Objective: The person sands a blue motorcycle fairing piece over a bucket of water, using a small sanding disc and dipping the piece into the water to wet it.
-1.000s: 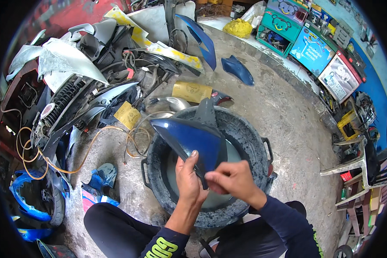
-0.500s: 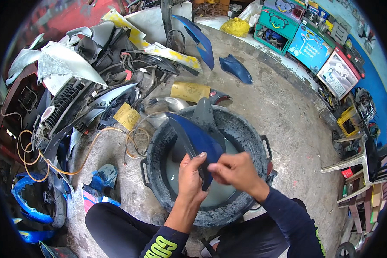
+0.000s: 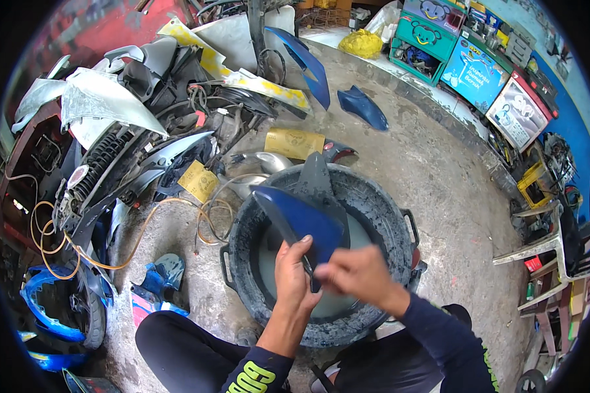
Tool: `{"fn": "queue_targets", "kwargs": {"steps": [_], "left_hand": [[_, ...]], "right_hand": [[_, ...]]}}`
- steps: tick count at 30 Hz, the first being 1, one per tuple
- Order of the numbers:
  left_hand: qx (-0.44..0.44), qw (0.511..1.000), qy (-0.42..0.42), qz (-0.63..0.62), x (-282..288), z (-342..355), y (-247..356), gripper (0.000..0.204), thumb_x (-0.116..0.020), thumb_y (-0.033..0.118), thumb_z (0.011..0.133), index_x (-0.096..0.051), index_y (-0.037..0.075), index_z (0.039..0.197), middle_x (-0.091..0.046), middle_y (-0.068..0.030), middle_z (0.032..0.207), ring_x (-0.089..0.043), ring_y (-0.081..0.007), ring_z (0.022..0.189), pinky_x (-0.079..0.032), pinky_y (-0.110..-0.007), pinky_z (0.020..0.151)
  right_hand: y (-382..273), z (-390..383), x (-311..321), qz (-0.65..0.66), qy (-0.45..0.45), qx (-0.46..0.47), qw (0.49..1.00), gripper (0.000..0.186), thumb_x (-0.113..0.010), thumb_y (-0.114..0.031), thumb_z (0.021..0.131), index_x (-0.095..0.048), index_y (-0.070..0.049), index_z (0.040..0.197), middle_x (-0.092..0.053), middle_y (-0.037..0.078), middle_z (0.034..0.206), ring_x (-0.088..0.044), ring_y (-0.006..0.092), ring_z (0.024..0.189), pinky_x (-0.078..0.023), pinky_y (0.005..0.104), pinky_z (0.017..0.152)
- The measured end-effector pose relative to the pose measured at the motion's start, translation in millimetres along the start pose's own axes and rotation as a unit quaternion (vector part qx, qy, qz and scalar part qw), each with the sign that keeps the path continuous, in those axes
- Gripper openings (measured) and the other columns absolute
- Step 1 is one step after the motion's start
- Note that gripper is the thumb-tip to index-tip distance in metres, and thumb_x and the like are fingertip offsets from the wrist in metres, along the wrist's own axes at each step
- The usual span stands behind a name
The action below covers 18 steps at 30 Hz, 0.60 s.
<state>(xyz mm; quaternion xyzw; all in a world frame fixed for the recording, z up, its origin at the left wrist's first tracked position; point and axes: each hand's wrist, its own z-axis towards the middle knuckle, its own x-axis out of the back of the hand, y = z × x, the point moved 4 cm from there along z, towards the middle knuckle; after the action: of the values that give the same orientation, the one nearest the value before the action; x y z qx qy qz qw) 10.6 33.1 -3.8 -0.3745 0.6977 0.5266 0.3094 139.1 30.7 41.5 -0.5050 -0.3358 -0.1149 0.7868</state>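
A dark blue motorcycle body panel (image 3: 305, 219), pointed at its upper left end, is held tilted over a round black tub (image 3: 248, 275). My left hand (image 3: 294, 278) grips its lower end, thumb on the blue face. Against the panel's lower right edge is my right hand (image 3: 362, 275), closed, with fingers curled and slightly blurred; whatever they pinch is hidden. Cloudy water (image 3: 267, 259) lies in the tub. Behind the blue panel, a dark grey panel (image 3: 318, 178) leans on the tub's far rim.
Sheets of yellow sandpaper (image 3: 295, 142) lie beyond the tub. A tan hose (image 3: 141, 239) loops across the floor at left, near a heap of body panels (image 3: 111, 101). Two blue panels (image 3: 362, 108) rest farther back. A plastic chair (image 3: 537, 249) stands at right.
My right hand has shifted slightly down along the panel's edge and is more blurred. The panel has tilted a little in my left hand. The whole view has shifted slightly.
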Motion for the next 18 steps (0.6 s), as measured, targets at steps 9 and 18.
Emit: {"fn": "queue_targets", "kwargs": {"steps": [9, 18], "left_hand": [[-0.062, 0.997, 0.026, -0.027, 0, -5, 3, 0.026, -0.055, 0.008, 0.098, -0.056, 0.004, 0.125, -0.068, -0.0105, 0.114, -0.07, -0.0236, 0.101, -0.059, -0.039, 0.09], [-0.067, 0.997, 0.003, -0.041, -3, -2, 9, 0.026, -0.053, 0.008, 0.099, -0.055, 0.005, 0.125, -0.067, -0.0107, 0.114, -0.069, -0.0242, 0.105, -0.057, -0.041, 0.093]], "right_hand": [[-1, -5, -3, 0.14, -0.009, -0.165, 0.976, 0.037, -0.074, -0.029, 0.093, -0.068, -0.004, 0.066, -0.064, 0.006, 0.054, -0.061, 0.0118, 0.047, -0.046, 0.0306, 0.047], [-1, 0, 3, 0.228, -0.017, -0.229, 0.946, 0.032, -0.077, -0.025, 0.09, -0.069, -0.002, 0.069, -0.063, 0.011, 0.057, -0.059, 0.0148, 0.05, -0.045, 0.0327, 0.049]]}}
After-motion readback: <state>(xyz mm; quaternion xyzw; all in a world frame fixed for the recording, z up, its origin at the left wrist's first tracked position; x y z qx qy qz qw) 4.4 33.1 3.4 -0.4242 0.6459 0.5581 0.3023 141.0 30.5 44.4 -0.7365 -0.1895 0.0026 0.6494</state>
